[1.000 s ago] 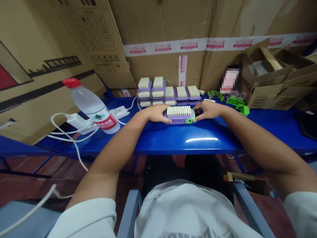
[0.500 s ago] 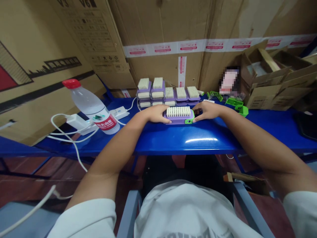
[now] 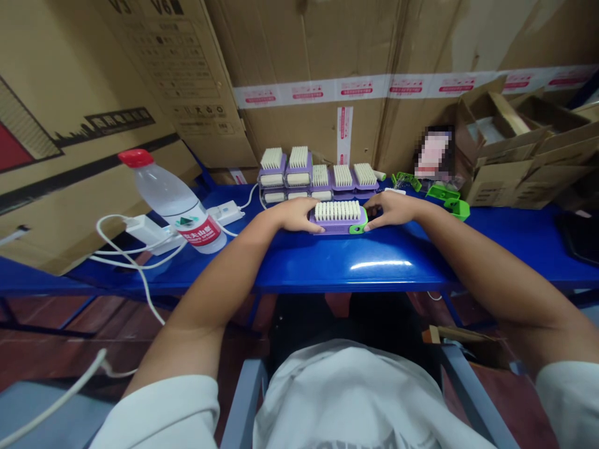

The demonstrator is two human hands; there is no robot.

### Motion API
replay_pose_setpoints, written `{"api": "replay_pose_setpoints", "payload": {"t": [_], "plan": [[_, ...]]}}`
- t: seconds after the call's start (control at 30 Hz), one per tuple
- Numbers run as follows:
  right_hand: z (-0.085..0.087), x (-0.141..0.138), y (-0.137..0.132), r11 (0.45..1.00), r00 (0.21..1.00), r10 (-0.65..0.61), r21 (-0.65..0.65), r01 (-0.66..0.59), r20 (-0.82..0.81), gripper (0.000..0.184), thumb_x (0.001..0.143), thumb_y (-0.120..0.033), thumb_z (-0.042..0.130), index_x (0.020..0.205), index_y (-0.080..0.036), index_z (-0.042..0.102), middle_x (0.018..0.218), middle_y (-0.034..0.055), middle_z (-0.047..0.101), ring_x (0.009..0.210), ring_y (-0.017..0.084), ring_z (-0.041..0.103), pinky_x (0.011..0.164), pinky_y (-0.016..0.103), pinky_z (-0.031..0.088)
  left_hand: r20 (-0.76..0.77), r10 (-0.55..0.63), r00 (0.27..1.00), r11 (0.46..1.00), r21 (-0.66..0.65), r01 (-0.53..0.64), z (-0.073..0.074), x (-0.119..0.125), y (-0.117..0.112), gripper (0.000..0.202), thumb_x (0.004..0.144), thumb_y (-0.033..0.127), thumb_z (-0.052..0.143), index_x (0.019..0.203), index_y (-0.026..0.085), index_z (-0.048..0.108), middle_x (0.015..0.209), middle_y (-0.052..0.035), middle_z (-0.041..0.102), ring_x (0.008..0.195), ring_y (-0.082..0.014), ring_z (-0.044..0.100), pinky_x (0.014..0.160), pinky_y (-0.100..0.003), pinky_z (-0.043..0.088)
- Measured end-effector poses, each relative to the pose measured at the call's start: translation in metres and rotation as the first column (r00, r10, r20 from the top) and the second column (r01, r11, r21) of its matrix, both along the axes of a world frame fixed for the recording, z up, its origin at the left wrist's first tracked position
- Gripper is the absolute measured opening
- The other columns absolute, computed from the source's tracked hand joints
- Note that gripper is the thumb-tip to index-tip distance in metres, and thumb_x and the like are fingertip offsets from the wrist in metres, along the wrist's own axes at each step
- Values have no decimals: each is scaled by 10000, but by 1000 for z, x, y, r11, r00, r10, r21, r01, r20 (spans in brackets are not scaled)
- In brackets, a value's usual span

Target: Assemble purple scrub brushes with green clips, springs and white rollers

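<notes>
A purple brush head point(image 3: 334, 227) with rows of white bristles facing up lies lengthwise on the blue table. A green end piece point(image 3: 358, 228) with a round hole sits at its right end. My left hand point(image 3: 298, 214) is closed around the brush's left end, thumb along the front. At the other end my right hand point(image 3: 391, 208) pinches the green piece, its thumb in front and its fingers curled behind, partly hidden. Behind them stand several similar purple brush heads point(image 3: 342, 178), some stacked in two layers.
Loose green parts point(image 3: 443, 191) lie at the right, before opened cardboard boxes point(image 3: 496, 181) and a blurred-out phone-like object point(image 3: 433, 153). A red-capped water bottle point(image 3: 180, 202) stands left, among a white power strip point(image 3: 147, 232) and cables. Tall cardboard point(image 3: 309, 50) walls the back.
</notes>
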State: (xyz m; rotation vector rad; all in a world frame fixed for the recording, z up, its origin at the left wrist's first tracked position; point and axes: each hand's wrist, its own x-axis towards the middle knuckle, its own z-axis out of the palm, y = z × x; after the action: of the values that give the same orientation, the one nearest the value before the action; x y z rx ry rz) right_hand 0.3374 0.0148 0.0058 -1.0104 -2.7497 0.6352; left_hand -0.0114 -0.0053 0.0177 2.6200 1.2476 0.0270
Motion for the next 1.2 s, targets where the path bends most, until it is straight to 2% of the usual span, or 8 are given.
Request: {"api": "replay_pose_setpoints", "payload": {"t": [0.57, 0.8, 0.97, 1.2], "plan": [[1, -1, -2, 1000, 1000, -1, 28, 1, -2, 655, 848, -850, 865, 926, -201, 822, 889, 78, 813, 835, 258, 717, 751, 373, 505, -7, -4, 1000, 1000, 7, 4, 0, 0, 0, 804, 839, 655, 820, 1493, 198, 721, 1569, -162, 785, 1358, -401, 778, 1114, -438, 609], [1, -1, -1, 1000, 1000, -16, 20, 16, 9, 636, 838, -831, 885, 927, -204, 826, 902, 89, 814, 850, 269, 716, 774, 385, 515, -9, -1, 1000, 1000, 2, 1, 2, 0, -1, 822, 821, 663, 816, 1485, 188, 719, 1577, -181, 777, 1361, -415, 775, 1115, -459, 609], [-1, -2, -1, 1000, 1000, 15, 23, -15, -24, 632, 857, -821, 878, 978, -202, 854, 926, 92, 832, 856, 270, 727, 779, 394, 538, 2, -6, 1000, 1000, 2, 6, 1, 0, -1, 827, 826, 670, 809, 1495, 192, 720, 1579, -176, 778, 1367, -415, 772, 1133, -469, 605], [1, -6, -4, 999, 999, -26, -26, 26, -19, 714, 808, -849, 890, 1059, -181, 880, 991, 124, 846, 909, 305, 742, 847, 436, 561, -2, 0, 1000, 1000, -1, 0, 1, 1, -1, 821, 824, 678, 817, 1481, 194, 726, 1559, -164, 790, 1357, -406, 779, 1135, -454, 606]]}}
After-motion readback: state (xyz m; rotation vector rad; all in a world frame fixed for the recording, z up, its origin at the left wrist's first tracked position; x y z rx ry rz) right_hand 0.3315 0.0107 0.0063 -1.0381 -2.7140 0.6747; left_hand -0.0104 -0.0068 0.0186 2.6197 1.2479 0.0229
